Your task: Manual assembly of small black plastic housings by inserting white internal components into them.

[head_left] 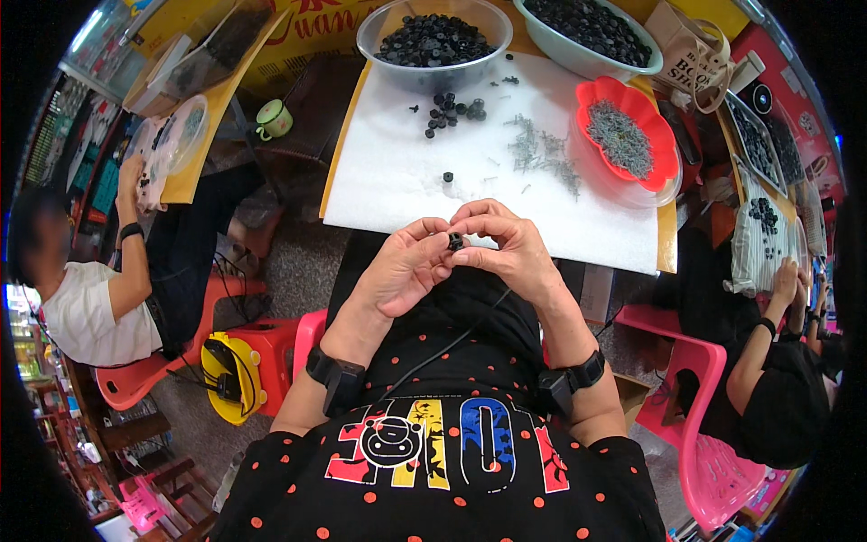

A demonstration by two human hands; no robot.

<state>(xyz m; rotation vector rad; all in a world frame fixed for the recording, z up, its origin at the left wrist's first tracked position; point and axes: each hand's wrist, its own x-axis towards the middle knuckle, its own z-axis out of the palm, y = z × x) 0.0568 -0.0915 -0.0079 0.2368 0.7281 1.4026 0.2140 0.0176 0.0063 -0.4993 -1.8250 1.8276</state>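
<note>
Pinching one small black cap [456, 241] between closed fingertips of left hand [406, 271] and right hand [510, 253] above lap; heaped clear bowl [433, 41], loose caps and grey screws [542, 154] on bench [406, 181] unworked.

Bare white sheet [397, 194] lies open across the near and left part of the tabletop [666, 237], crossed only by one stray black part [447, 177]. Farther back, a loose cluster of black parts [454, 110] sits just before the clear bowl [433, 43], which blocks the far edge beside a second bowl [587, 32]. To the right, scattered grey screws [542, 154] lie beside the red flower-shaped dish [629, 135], closing that side. Between screws and cluster runs a narrow clear strip.
</note>
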